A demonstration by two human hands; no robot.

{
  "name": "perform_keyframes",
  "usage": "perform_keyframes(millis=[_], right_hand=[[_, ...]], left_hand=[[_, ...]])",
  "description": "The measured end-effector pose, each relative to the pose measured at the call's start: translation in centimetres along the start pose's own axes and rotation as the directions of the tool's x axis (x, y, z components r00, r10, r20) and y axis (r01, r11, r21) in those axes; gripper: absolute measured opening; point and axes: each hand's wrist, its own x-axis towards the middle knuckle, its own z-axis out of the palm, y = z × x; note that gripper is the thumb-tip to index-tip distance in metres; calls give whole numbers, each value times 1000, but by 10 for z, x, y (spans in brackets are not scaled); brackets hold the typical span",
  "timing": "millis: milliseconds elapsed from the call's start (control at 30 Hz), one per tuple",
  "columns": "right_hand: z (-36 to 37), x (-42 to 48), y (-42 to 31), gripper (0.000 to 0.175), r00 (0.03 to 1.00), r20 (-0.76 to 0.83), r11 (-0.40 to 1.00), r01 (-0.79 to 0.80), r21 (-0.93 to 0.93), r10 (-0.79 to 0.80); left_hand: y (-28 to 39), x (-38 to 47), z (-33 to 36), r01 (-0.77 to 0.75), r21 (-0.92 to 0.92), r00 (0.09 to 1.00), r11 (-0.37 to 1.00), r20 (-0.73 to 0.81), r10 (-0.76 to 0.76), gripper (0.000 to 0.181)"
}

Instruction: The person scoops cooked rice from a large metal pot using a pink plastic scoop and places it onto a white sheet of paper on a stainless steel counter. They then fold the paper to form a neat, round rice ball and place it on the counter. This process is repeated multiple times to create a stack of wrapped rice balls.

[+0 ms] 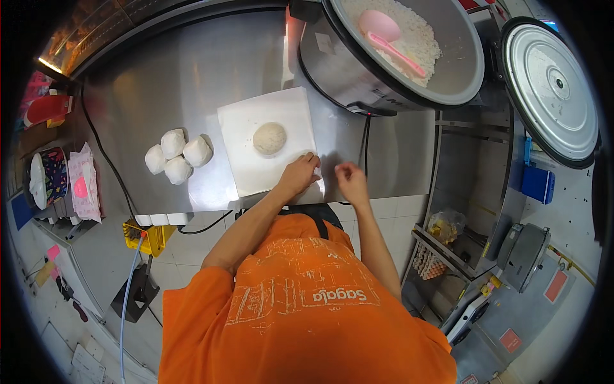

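A sheet of white paper [240, 163] lies on the steel worktop, with a rounded mound of cooked rice [269, 138] on its middle. Bent over the paper's near right part is my left hand [300, 174], its fingertips at the edge; whether they pinch the paper is unclear. My right hand [351, 180] is just right of the sheet, apart from it, fingers curled and slightly blurred, with no object visible in them. Several white paper-wrapped bundles [178, 169] sit close together left of the sheet.
An uncovered rice cooker [336, 72] at the back right holds white rice [424, 41] and a pink scoop [379, 26]; its lid [551, 91] is tilted up at right. A black cable [103, 149] crosses the worktop's left side. A yellow basket [160, 239] is beyond the near left edge.
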Motion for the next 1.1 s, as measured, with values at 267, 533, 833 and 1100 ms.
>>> perform_keyframes(millis=[267, 533, 833, 1100], right_hand=[[36, -9, 21, 25, 991, 100, 995, -83, -60, 89], [47, -4, 30, 27, 997, 73, 999, -13, -41, 16], [52, 3, 13, 36, 990, 85, 964, -90, -250, 114], [50, 2, 18, 38, 988, 107, 968, -81, -238, 109]], left_hand=[[-6, -2, 5, -38, -19, 997, 999, -61, 37, 33], [-18, -8, 1, 111, -399, 981, 910, -104, -165, 23], [-18, 1, -6, 280, -393, 945, 876, -45, -323, 22], [-12, 7, -2, 337, -308, 930, 890, -37, -365, 19]])
